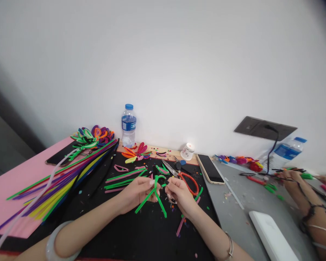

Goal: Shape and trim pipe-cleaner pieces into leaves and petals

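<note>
My left hand pinches a bent green pipe cleaner piece, whose two legs hang down over the black mat. Close beside it, the fingers of my right hand are pressed together at the looped end of the green piece, on a small dark bit. Orange-handled scissors lie just behind my right hand. Cut green and pink strips rest to the left of my hands, and a pink strip lies below my right hand.
Long coloured pipe cleaners and finished loops lie at left. A water bottle and paper cup stand by the wall. A phone and white power bank are at right, near another person's arm.
</note>
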`<state>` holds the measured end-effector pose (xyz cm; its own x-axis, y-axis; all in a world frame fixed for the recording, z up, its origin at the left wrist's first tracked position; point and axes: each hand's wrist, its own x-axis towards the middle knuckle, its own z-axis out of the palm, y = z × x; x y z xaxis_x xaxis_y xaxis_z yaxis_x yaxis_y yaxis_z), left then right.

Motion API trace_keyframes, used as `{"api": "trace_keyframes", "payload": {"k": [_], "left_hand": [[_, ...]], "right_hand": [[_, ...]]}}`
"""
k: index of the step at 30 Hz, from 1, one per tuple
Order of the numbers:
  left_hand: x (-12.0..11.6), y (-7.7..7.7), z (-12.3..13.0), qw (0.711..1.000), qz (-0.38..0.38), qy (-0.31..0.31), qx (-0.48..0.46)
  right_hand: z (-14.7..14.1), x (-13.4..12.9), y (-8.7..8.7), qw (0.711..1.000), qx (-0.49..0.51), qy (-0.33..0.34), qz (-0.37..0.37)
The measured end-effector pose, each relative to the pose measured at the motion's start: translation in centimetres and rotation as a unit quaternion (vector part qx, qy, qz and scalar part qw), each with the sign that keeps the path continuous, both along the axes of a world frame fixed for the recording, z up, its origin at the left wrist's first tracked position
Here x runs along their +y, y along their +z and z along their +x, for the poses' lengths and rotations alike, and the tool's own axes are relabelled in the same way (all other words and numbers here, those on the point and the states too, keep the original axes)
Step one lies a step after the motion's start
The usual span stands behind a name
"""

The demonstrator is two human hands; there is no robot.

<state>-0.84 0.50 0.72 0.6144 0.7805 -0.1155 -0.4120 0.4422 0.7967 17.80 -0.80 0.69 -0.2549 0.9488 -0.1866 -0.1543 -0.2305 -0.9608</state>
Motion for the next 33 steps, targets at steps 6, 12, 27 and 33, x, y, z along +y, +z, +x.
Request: {"api": "trace_keyframes", "payload": {"k": [6, 12, 27, 33], "left_hand": [[-0.26, 0.05, 0.08, 0.996, 0.032, -0.007, 0.086], [-0.35, 0.51, 0.22, 0.989, 0.06, -0.034, 0.132], [-0.28, -0.36, 0.41, 0.971, 0.126, -0.027, 0.202], [0.18, 0.16, 0.59, 0.967, 0.098, 0.109, 0.207]], "right_hand": [[-0.2, -0.32, 0.04, 1.0, 0.014, 0.0, 0.009], [-0.18, -0.34, 0.24, 0.999, 0.03, -0.021, 0.013], [-0.27, -0.26, 0.03, 0.997, -0.045, -0.017, 0.055], [-0.13, -0.72, 0.52, 0.952, -0.189, -0.108, 0.214]]}}
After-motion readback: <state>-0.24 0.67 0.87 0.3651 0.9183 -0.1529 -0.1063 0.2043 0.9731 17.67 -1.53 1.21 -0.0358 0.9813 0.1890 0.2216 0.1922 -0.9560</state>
